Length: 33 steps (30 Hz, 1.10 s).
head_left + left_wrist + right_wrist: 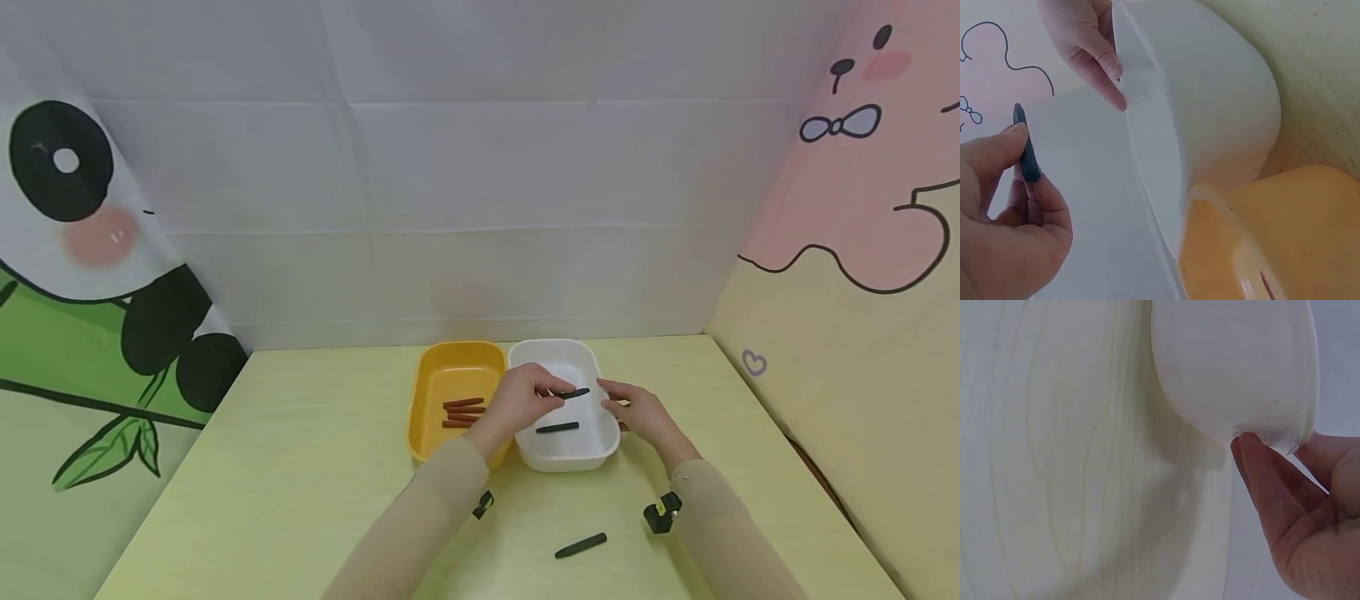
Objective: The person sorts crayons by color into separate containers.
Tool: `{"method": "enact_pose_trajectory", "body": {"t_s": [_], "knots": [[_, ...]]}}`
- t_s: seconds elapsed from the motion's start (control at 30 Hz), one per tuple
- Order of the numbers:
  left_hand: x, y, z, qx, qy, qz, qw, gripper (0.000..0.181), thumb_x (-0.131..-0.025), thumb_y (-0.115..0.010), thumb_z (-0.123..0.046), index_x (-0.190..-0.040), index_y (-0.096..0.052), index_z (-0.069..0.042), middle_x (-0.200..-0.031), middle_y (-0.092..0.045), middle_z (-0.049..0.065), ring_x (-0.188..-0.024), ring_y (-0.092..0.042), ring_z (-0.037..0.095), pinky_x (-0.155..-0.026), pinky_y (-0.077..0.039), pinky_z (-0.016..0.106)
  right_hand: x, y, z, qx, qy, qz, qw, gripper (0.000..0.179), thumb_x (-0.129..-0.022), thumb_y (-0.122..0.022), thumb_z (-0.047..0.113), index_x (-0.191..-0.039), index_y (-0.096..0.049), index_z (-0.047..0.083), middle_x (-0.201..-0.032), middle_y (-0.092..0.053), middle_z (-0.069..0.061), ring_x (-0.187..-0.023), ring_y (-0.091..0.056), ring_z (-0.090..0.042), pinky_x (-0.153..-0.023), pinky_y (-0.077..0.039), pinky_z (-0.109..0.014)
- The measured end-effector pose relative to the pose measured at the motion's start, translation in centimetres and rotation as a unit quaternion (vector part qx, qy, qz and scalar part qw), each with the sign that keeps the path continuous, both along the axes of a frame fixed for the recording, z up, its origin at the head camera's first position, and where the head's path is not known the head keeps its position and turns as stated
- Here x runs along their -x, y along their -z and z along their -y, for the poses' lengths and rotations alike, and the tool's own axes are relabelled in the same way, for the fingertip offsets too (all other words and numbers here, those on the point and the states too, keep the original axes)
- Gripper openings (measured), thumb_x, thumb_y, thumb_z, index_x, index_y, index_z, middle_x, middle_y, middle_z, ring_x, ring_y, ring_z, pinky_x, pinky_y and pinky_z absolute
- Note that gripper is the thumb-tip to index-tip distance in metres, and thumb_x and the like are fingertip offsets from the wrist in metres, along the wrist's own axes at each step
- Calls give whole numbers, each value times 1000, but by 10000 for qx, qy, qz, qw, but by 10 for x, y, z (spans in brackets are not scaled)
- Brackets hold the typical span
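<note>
Between thumb and fingers my left hand (525, 396) pinches a dark crayon (1027, 147) with a tapered tip, held over the white plastic container (562, 460). Another dark crayon (557, 427) lies inside that container. At its right side, my right hand (643, 417) grips the rim, fingers against the outer wall and thumb at the edge, as the right wrist view shows. Several reddish-brown crayons (463, 402) lie in the yellow container (421, 367) just left of the white one; my left wrist partly hides it.
Nearer the front of the pale wooden table (300, 467), a third dark crayon (581, 545) lies by itself. The two containers stand side by side near the table's back edge. White cloth (465, 167) hangs behind, with printed cloth on both sides.
</note>
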State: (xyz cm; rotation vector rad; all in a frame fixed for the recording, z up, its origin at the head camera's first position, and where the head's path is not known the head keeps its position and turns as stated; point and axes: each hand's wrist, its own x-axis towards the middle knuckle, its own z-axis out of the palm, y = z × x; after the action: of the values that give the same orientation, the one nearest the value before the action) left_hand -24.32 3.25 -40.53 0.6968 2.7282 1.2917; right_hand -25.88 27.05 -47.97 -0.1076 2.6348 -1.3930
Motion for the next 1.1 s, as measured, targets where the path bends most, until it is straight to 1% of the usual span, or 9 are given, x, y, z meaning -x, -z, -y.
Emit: {"method": "enact_pose_trajectory", "body": {"t_s": [0.13, 0.3, 0.43, 0.67, 0.77, 0.87, 1.1], "knots": [[7, -2, -2, 62, -83, 45, 9999, 20, -88, -75, -8, -105, -81, -19, -82, -62, -8, -74, -51, 13, -63, -47, 21, 0, 0, 0, -10, 18, 49, 10000, 48, -102, -56, 13, -149, -45, 6, -140, -50, -26, -117, -57, -37, -82, -59, -37], [13, -2, -5, 110, -173, 307, 9993, 21, -90, -74, -9, -107, -80, -19, -86, -63, -7, -78, -54, 13, -67, -50, 20, 0, 0, 0, 18, 60, 90, 9999, 48, -102, -56, 14, -149, -45, 6, -140, -49, -26, -116, -57, -37, -83, -59, -37], [20, 3, -8, 76, -204, 415, 9989, 21, -90, -74, -9, -107, -80, -19, -88, -63, -7, -80, -54, 13, -68, -51, 20, -1, 0, 0, 25, 41, 41, 10000, 48, -102, -56, 13, -148, -45, 5, -139, -50, -27, -115, -58, -37, -82, -59, -38], [30, 14, -10, -73, -194, 447, 9988, 21, -89, -74, -7, -105, -80, -17, -89, -64, -6, -81, -54, 13, -69, -51, 20, -1, 0, -1, 34, 22, 12, 10000, 48, -102, -56, 13, -148, -45, 5, -142, -48, -28, -115, -59, -36, -82, -59, -38], [33, 17, -10, -87, -210, 479, 9986, 20, -89, -74, -6, -105, -80, -16, -89, -64, -6, -81, -54, 13, -71, -52, 20, 0, 1, -1, 0, 10, 13, 10000, 48, -102, -56, 13, -148, -45, 5, -142, -48, -27, -115, -58, -37, -82, -59, -38], [36, 20, -10, -76, -262, 531, 9982, 20, -89, -74, -6, -105, -80, -16, -90, -64, -5, -82, -54, 14, -72, -52, 21, 0, 1, -2, -32, 4, -24, 10000, 48, -102, -56, 13, -148, -46, 5, -141, -48, -27, -114, -59, -36, -82, -59, -38], [39, 26, -11, -36, -538, 780, 9955, 19, -89, -74, -7, -103, -81, -18, -91, -62, -5, -84, -54, 16, -75, -52, 23, 1, 0, -2, -18, 11, -89, 10000, 47, -102, -56, 10, -148, -46, 4, -141, -48, -29, -112, -60, -36, -80, -60, -37]]}}
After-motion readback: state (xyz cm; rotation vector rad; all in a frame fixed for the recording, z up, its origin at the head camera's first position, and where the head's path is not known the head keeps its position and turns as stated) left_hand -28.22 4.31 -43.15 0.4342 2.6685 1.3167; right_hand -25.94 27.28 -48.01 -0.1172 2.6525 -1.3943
